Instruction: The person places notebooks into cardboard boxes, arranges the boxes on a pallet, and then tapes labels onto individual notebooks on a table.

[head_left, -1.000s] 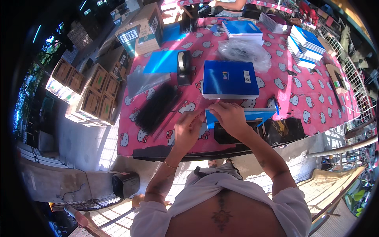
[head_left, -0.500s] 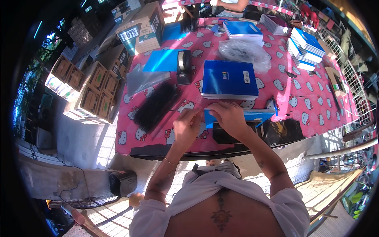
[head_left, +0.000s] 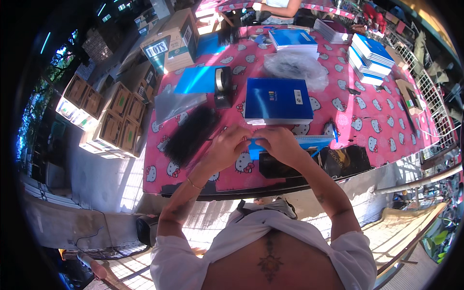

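Note:
A blue-covered notebook [head_left: 316,142] lies near the table's front edge, its bound edge toward the far side. My right hand [head_left: 279,144] is closed over its left end, thumb and fingers pinching that edge. Beside it, my left hand [head_left: 229,147] is bent in a pinch close to the notebook's left corner; what its fingertips hold is too small to make out. Left of my hands lies a bundle of thin black strands [head_left: 192,135]. Just beyond the hands rests a stack of dark-blue spiral notebooks [head_left: 278,99]. Under the held notebook is a black flat piece [head_left: 280,166].
A black tape dispenser [head_left: 223,88], blue sheets [head_left: 195,79] and clear plastic [head_left: 178,107] sit at left. Farther back are a plastic bag [head_left: 295,71] and notebook stacks [head_left: 369,59]. Cartons [head_left: 116,118] stand left of the table. Another person [head_left: 280,9] is across it.
My left hand has moved slightly away from me and right, closer to my right hand at the notebook's corner. My right hand keeps its place on the notebook. The view has shifted a little.

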A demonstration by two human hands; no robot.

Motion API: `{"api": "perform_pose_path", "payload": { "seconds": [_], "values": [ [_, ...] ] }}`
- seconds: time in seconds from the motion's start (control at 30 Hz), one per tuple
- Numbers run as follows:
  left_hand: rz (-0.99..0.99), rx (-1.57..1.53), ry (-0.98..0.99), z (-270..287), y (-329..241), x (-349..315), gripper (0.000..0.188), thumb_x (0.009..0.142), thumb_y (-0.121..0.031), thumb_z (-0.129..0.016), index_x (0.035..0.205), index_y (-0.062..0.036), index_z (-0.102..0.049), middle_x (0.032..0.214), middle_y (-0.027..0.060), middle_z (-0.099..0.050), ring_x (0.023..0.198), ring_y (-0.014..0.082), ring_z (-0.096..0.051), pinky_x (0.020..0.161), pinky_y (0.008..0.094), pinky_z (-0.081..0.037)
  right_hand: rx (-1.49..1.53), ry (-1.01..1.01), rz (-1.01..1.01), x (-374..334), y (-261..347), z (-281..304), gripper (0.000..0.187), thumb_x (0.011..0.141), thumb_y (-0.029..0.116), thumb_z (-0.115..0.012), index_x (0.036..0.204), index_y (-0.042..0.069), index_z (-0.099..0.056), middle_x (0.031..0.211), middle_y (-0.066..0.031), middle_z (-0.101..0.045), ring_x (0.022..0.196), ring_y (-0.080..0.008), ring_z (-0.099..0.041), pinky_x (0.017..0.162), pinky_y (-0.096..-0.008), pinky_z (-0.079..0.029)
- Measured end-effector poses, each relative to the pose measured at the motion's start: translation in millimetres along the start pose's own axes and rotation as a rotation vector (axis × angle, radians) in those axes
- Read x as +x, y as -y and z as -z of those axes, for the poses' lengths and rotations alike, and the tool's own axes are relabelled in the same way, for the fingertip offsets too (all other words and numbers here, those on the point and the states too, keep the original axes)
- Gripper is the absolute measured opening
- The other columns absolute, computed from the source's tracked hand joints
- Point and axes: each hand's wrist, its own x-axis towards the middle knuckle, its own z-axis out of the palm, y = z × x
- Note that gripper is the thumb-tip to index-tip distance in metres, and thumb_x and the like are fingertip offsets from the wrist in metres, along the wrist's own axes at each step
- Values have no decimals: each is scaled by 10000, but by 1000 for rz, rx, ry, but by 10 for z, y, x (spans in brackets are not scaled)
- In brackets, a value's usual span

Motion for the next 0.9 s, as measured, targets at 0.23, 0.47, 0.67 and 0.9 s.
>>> {"api": "perform_pose_path", "payload": {
  "seconds": [0.23,0.47,0.67,0.9],
  "values": [
    [-9,48,14,-43,-5,28,253,861,-120,-731,1091,-68,-640,853,83,-592,645,288,-607,626,364,-498,-22,-12,1,2,-98,-4,173,834,199,-716,957,88,-665,816,-129,-684,775,-362,-674,681,-475,-529],
    [104,114,217,41,11,35,224,852,-121,-713,1065,-75,-664,888,98,-619,773,315,-663,696,433,-509,62,138,-24,21,-59,73,180,846,198,-707,990,94,-674,857,-152,-692,826,-362,-679,725,-483,-526],
    [-51,186,33,-68,64,46,175,885,-180,-680,1041,-100,-682,833,75,-610,729,308,-653,660,426,-508,-77,55,15,-132,-50,354,193,894,235,-650,1056,142,-697,805,-130,-700,768,-348,-692,692,-478,-541],
    [124,580,-3,-694,-149,28,598,982,-425,-516,1372,23,-446,1438,259,-393,1340,442,-364,1075,594,-268,-165,69,-6,-130,-285,222,204,934,256,-601,1114,189,-669,711,-101,-685,655,-331,-685,593,-469,-535]
  ]
}}
